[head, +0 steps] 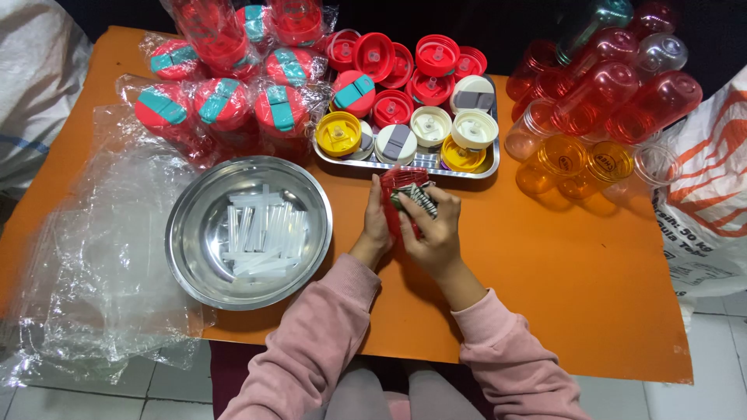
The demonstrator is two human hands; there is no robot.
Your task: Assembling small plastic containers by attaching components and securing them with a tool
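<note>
On the left of the orange table [591,295] lies clear plastic wrap [93,257], then a steel bowl [194,225] of clear straws [261,233], with wrapped red bottles [226,105] at the far edge. At the middle, just near of a tray [486,167] of lids [432,124], the left hand [377,222] and right hand [436,225] together grip a red lid [401,183], the right's fingers also curled over a striped paper [420,198]. Bare red and orange bottles [599,101] pile at far right, beside a white sack [712,194]
</note>
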